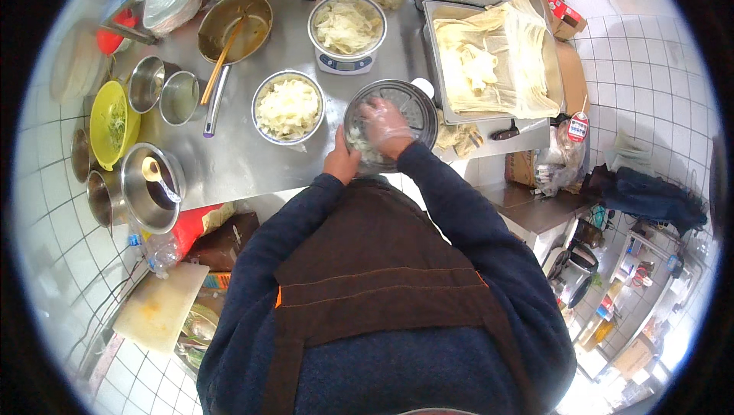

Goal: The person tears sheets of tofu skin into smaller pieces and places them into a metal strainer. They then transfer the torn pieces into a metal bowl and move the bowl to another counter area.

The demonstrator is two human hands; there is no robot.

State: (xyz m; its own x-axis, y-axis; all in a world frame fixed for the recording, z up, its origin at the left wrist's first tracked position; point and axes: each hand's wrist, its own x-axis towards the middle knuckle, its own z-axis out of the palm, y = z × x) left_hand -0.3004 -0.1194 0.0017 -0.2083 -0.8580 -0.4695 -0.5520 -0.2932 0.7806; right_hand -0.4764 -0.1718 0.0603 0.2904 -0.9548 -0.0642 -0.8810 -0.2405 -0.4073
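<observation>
My left hand [342,163] grips the near-left rim of a round metal basin with a slotted bottom [414,110]. Inside it, my right hand [387,125], in a clear plastic glove, reaches down among pale shreds [360,143]; its fingertips are partly hidden, so whether it pinches any is unclear. Left of the basin stands a blue-rimmed bowl [257,122] heaped with pale, cut food pieces [288,102]. Beyond it, a second bowl [311,28] of similar food [347,28] rests on a digital kitchen scale [347,66].
A metal tray [434,62] holding cloth-like yellowish sheets [487,59] stands to the right, a knife [504,133] near it. Leftward are a saucepan [258,28] with chopsticks [223,59], a yellow colander [102,128] and a steel bowl [137,208] with a ladle [153,171].
</observation>
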